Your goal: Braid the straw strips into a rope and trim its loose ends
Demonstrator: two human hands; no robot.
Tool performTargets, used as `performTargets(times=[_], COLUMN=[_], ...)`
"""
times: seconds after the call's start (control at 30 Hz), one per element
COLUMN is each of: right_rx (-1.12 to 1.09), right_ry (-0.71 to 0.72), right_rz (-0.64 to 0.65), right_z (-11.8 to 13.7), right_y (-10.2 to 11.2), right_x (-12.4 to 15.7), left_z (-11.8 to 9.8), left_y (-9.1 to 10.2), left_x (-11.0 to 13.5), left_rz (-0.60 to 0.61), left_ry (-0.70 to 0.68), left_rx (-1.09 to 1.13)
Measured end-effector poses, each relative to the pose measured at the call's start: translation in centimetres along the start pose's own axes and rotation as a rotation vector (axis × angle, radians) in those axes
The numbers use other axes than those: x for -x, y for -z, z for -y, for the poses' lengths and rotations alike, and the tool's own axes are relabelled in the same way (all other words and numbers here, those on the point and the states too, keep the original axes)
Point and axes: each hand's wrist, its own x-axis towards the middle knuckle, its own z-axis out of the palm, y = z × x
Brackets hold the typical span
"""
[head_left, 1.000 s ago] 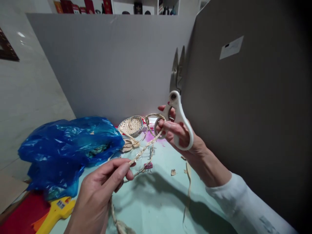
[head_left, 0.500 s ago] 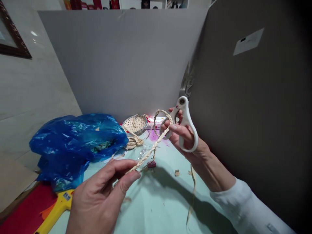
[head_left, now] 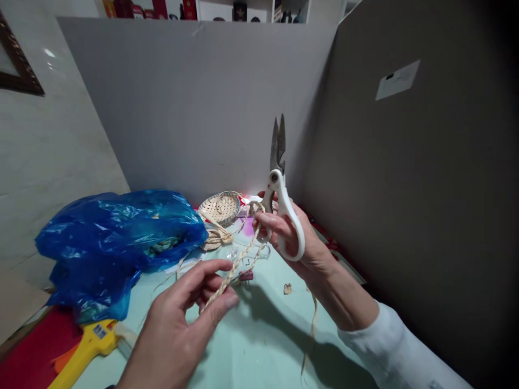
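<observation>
My right hand [head_left: 294, 237] grips white-handled scissors [head_left: 284, 210] with the closed blades pointing up, and its fingertips also pinch the upper end of a braided straw cord [head_left: 239, 259]. The cord runs down and left to my left hand [head_left: 182, 324], which pinches it between thumb and fingers low in the view. A small woven straw basket [head_left: 221, 208] sits behind the cord near the back partition.
A crumpled blue plastic bag [head_left: 117, 243] lies at the left on the pale green table [head_left: 259, 346]. A yellow tool handle [head_left: 87, 348] pokes out below it. A small pink clip [head_left: 246, 275] and straw scraps lie under the cord. Grey partitions [head_left: 405, 189] close the back and right.
My right hand has moved left and down with the scissors, whose blades now stand upright. The cord's loop has tightened near the right fingers. My left hand shifted slightly left.
</observation>
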Motion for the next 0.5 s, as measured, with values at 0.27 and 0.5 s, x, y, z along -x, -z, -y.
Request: performTargets(times=[0.27, 0.5], right_rx=[0.054, 0.029], right_ry=[-0.08, -0.083], right_rz=[-0.024, 0.039], right_z=[-0.9, 0.0], right_y=[-1.5, -1.8], right_x=[0.3, 0.8], left_z=[-0.7, -0.7], left_y=[-0.2, 0.0], left_x=[0.6, 0.8], left_rz=[0.059, 0.19], left_ry=[0.029, 0.137], left_rx=[0.063, 0.259])
